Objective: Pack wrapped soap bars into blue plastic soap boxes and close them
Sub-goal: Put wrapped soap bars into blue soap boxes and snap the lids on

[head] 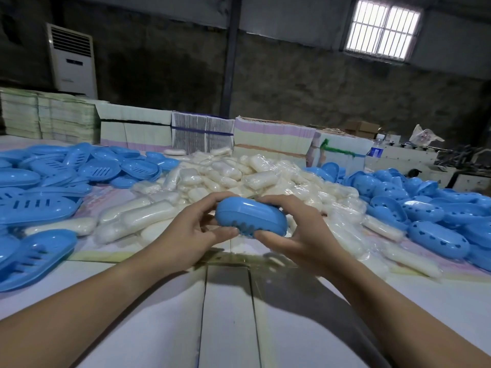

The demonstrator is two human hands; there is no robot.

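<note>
A blue oval soap box [249,217] is held above the table between both hands, its two halves together. My left hand [195,229] grips its left end, thumb under, fingers curled over the top. My right hand [295,229] grips its right end the same way. What is inside the box is hidden. Behind it lies a big heap of wrapped white soap bars [239,179].
Slotted blue box halves [45,181] are piled on the left, blue halves with holes [435,208] on the right. Stacks of flat cartons [202,134] line the far edge. The white table top [228,314] lies near me.
</note>
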